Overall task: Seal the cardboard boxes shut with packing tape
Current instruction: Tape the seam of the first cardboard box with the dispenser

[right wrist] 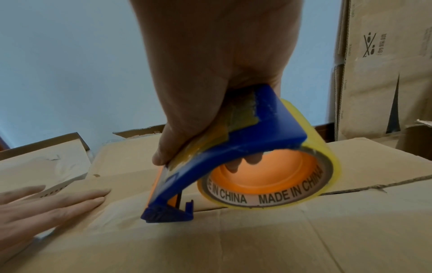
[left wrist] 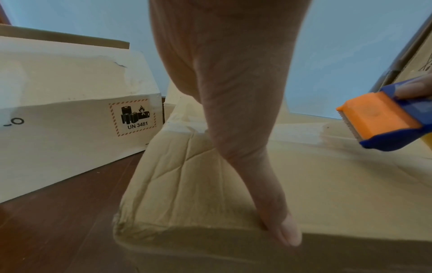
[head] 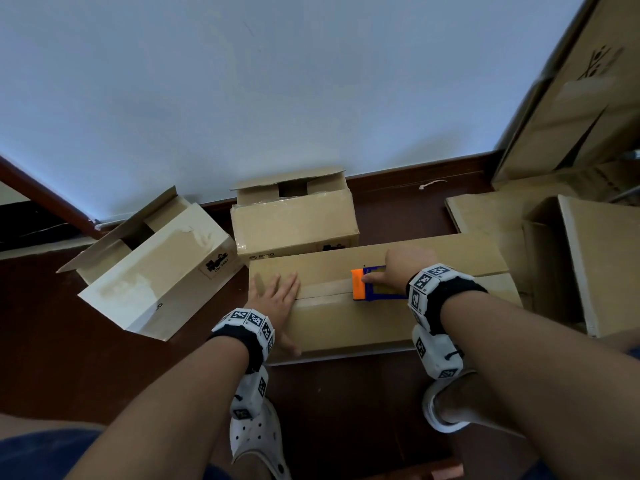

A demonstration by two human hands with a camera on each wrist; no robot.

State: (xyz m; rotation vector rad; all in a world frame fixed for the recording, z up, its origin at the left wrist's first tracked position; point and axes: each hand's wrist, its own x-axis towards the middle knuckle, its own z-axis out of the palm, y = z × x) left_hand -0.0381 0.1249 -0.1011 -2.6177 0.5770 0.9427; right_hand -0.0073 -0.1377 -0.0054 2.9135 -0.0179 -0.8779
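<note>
Head view: long cardboard box (head: 346, 327) on the dark floor (head: 86, 358), center-low. Left hand (head: 277, 299) lies flat on its top at the 9 o'clock end, fingers straight, gripping nothing. Right hand (head: 398, 268) is wrapped round the blue-and-orange tape dispenser (head: 369, 284), which sits on the centre seam toward 3 o'clock. A strip of tape (head: 325, 287) runs along the seam between the two hands. Two smaller boxes with raised flaps: a pale box (head: 156, 271) at 9 o'clock, a brown box (head: 294, 223) at 12. More cardboard stacked at 2–3 o'clock.

Left wrist view: left palm (left wrist: 233, 92) down on the box top (left wrist: 187, 194), thumb pressed at the near edge. Dispenser's orange toothed end (left wrist: 374, 118) at 3 o'clock. Pale box (left wrist: 70, 110) at 9 carries a UN 3481 label.

Right wrist view: right hand (right wrist: 210, 83) clamps the dispenser frame (right wrist: 233, 147) from above, fingertips showing through the roll core. Yellowish tape roll (right wrist: 304, 175) (core printed MADE IN CHINA) rests on the seam; the dispenser's front foot touches the box (right wrist: 257, 240). Left hand's fingers (right wrist: 58, 203) flat at 9 o'clock, apart from the dispenser.
</note>
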